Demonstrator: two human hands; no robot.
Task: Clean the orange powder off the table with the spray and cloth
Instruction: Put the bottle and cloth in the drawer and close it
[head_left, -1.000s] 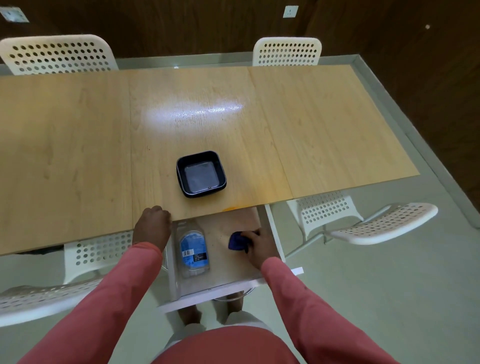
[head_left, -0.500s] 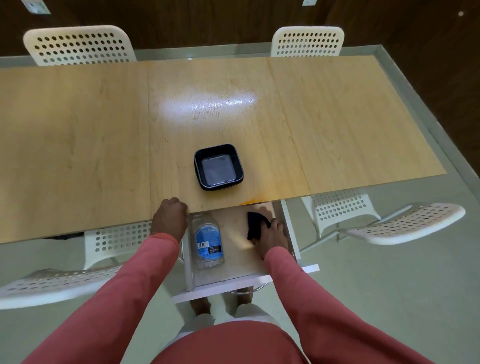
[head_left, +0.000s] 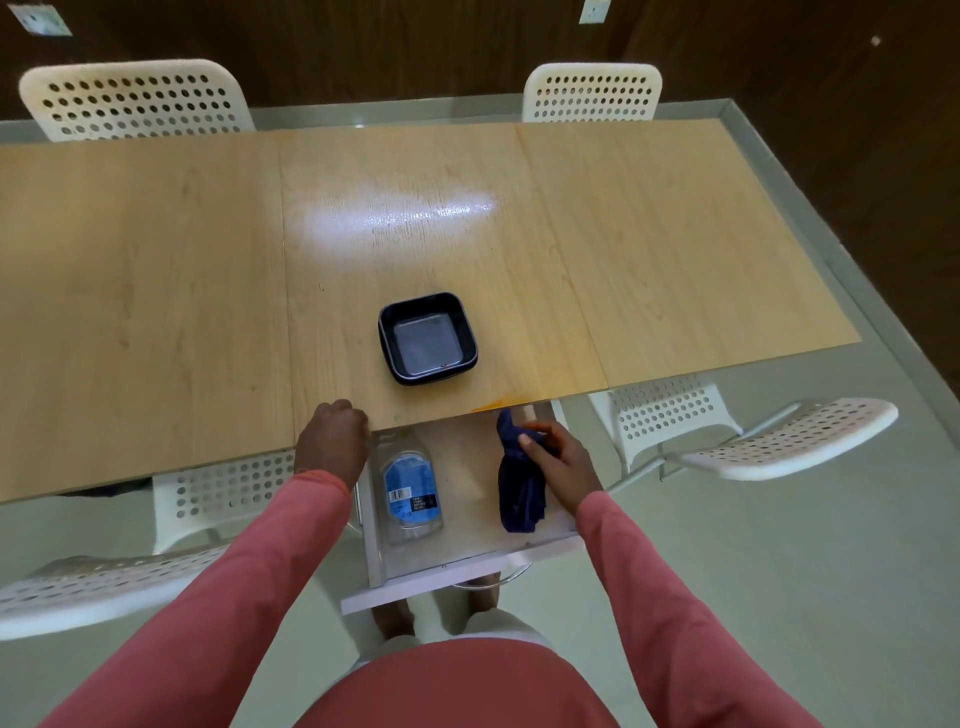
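R hand (head_left: 558, 462) grip clenched round the dark blue cloth (head_left: 519, 493), thumb and fingers pinching its upper part; rest of cloth hangs down over the open drawer (head_left: 467, 571), lower end near drawer's front-right corner. L hand (head_left: 332, 441) curled, knuckles up, at near edge of worktop (head_left: 156, 312), just left of drawer; whether it holds the edge, can't tell. Spray bottle (head_left: 410, 493), clear w/ blue label, lies on its side in drawer's left half, apart from cloth. Orange powder (head_left: 501, 404): thin smear on worktop's near edge, just above cloth top. Black square tray (head_left: 427, 338) sits on worktop behind the powder, near mid-panel. White perforated chairs (head_left: 789, 436) round the worktop. Pink sleeves on both arms.
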